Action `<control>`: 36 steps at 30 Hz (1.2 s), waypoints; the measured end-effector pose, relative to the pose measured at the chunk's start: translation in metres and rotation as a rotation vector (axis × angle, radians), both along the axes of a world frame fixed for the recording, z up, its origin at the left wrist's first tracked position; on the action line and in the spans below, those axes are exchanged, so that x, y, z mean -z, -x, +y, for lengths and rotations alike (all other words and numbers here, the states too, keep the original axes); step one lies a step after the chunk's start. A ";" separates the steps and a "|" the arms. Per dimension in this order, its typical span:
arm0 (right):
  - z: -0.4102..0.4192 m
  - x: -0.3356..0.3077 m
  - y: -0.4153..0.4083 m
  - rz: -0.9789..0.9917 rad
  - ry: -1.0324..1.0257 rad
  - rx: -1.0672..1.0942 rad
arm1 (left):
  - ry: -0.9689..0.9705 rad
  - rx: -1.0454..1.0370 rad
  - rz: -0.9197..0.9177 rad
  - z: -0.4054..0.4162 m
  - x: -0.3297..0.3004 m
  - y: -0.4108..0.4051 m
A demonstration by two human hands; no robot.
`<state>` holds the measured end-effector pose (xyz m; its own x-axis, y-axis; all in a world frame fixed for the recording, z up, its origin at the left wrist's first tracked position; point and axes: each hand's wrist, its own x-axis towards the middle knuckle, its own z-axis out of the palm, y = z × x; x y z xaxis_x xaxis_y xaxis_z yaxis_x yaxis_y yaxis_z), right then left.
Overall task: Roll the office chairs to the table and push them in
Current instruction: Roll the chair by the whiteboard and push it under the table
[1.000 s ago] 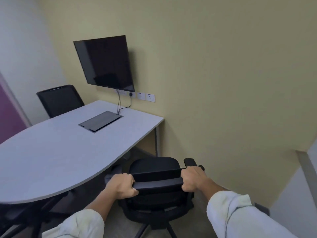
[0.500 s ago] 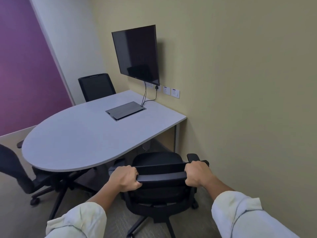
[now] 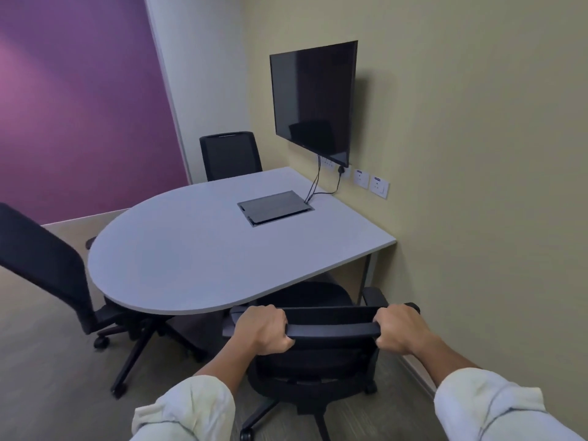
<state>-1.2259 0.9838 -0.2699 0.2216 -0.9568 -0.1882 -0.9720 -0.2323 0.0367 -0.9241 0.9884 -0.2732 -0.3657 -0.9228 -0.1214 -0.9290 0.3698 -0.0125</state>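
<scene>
A black office chair (image 3: 321,361) stands in front of me at the near side of the grey table (image 3: 197,259), its seat partly under the table edge. My left hand (image 3: 262,332) grips the left end of the chair's top rail and my right hand (image 3: 397,329) grips the right end. A second black chair (image 3: 47,268) stands at the table's left end, its seat tucked under the rounded edge. A third black chair (image 3: 230,155) sits behind the far side of the table, only its backrest showing.
A dark screen (image 3: 315,100) hangs on the yellow wall above the table, with cables running down to a grey floor-box lid (image 3: 275,207) set in the tabletop. The yellow wall runs close along the right of my chair. A purple wall is at the left.
My view has swung left, bringing the purple wall and the left chair into sight. The chair I hold sits closer to the table edge. Both hands keep their grip on the rail.
</scene>
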 end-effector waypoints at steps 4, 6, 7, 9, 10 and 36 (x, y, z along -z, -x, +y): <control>-0.040 -0.001 0.012 0.000 -0.002 -0.034 | -0.008 -0.052 0.001 -0.025 0.000 0.013; -0.053 -0.001 0.015 0.008 0.001 -0.064 | -0.013 -0.080 0.013 -0.032 0.000 0.016; -0.065 0.001 0.023 -0.006 0.002 -0.073 | -0.007 -0.099 0.008 -0.040 0.001 0.025; -0.079 0.000 0.030 -0.001 0.007 -0.108 | -0.008 -0.125 0.010 -0.045 0.002 0.033; -0.090 0.001 0.043 0.004 -0.008 -0.126 | -0.007 -0.144 0.013 -0.051 0.003 0.047; -0.283 -0.001 0.126 0.031 0.028 -0.371 | 0.016 -0.410 0.070 -0.160 0.004 0.157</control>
